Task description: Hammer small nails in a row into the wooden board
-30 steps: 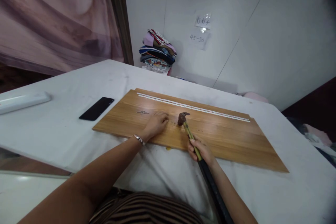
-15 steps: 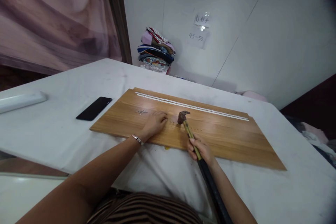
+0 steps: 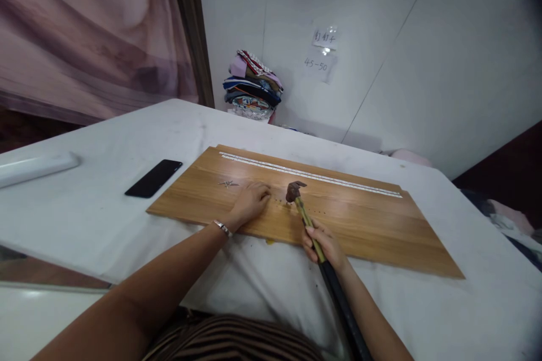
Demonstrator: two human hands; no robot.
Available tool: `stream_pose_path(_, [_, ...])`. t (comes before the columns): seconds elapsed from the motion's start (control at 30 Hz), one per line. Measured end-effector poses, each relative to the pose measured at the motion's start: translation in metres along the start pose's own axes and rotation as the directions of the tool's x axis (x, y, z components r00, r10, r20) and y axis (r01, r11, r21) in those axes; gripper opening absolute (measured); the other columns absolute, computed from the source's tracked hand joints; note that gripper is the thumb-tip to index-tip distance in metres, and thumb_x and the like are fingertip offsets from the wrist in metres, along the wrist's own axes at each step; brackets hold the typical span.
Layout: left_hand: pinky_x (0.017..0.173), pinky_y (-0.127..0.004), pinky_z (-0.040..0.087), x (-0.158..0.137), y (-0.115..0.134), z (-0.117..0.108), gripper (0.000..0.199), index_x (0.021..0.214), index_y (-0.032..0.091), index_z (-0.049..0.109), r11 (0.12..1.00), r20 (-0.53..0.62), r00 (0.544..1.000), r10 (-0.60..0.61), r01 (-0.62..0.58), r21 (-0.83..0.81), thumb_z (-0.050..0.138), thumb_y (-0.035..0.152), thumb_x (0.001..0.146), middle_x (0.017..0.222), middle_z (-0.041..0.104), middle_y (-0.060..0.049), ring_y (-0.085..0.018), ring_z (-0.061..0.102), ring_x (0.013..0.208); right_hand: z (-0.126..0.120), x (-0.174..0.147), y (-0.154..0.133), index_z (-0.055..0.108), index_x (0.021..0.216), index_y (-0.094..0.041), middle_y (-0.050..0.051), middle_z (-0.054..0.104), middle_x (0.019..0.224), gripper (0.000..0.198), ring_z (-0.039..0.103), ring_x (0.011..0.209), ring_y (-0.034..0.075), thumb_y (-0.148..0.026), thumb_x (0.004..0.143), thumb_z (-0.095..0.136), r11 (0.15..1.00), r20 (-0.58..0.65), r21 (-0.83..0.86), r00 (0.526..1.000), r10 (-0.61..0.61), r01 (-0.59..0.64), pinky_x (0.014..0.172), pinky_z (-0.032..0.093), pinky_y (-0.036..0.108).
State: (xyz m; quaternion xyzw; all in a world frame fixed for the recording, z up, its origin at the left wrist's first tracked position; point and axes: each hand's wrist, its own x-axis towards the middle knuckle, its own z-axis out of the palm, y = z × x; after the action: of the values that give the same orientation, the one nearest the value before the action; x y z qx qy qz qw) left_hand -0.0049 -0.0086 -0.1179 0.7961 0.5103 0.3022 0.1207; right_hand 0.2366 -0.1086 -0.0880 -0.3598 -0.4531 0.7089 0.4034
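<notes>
Gripping the hammer (image 3: 329, 273), the right hand (image 3: 330, 245) sits just right of the lower centre of the frame, its fingers wrapped round the yellowish-green part of the handle above the black grip. The handle slants from the bottom edge up to the middle of the frame, where the rusty brown head, with its claw towards the upper right, is over the wooden board (image 3: 372, 228); I cannot tell whether it touches the surface. The left hand (image 3: 249, 201) rests on the board left of the head, fingers bent and close together, fingertips low near the wood — whether they pinch anything, I cannot tell. A metal bracelet (image 3: 222, 228) circles that wrist.

Small dark dots (image 3: 319, 212) run in a line across the middle of the board, some between the left hand and the hammer head, others to the right of it. A few loose nails (image 3: 228, 184) lie crossed in a small heap, up and left of the left hand. Two pale strips (image 3: 296, 171) run side by side along the board's far edge.

The board lies on a white-covered bench (image 3: 105, 149). Left of it is a black phone (image 3: 153, 179); a white rounded object (image 3: 38, 168) reaches in from the left edge. Folded cloth (image 3: 253, 87) is stacked at upper centre — beside it, handwritten paper labels (image 3: 319, 66) hang on the wall (image 3: 372, 11).
</notes>
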Motion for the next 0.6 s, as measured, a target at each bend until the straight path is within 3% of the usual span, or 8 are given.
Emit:
stream_pose_path(0.43, [0.101, -0.041, 0.042, -0.0002, 0.0035, -0.0026, 0.016, 0.085, 0.020, 0.068, 1.000, 0.000, 1.000, 0.000, 0.000, -0.014, 0.052, 0.022, 0.084, 0.107, 0.069, -0.006, -0.022, 0.060, 0.106, -0.0010, 0.0006, 0.0022, 0.047, 0.092, -0.021, -0.010, 0.049, 0.055, 0.033, 0.036, 0.028, 0.004, -0.047, 0.080, 0.063, 1.000, -0.015, 0.007, 1.000, -0.007, 0.007, 0.029, 0.022, 0.017])
stream_pose_path(0.6, [0.101, -0.040, 0.043, -0.0003, 0.0047, -0.0035, 0.017, 0.086, 0.020, 0.068, 1.000, 0.003, 1.000, 0.001, -0.001, -0.006, 0.051, 0.021, 0.084, 0.108, 0.069, -0.005, -0.022, 0.060, 0.106, -0.0018, 0.0014, 0.0029, 0.045, 0.085, -0.021, -0.010, 0.049, 0.054, 0.032, 0.036, 0.028, 0.004, -0.048, 0.080, 0.063, 1.000, 0.004, -0.012, 1.000, 0.008, -0.008, 0.029, 0.023, 0.017])
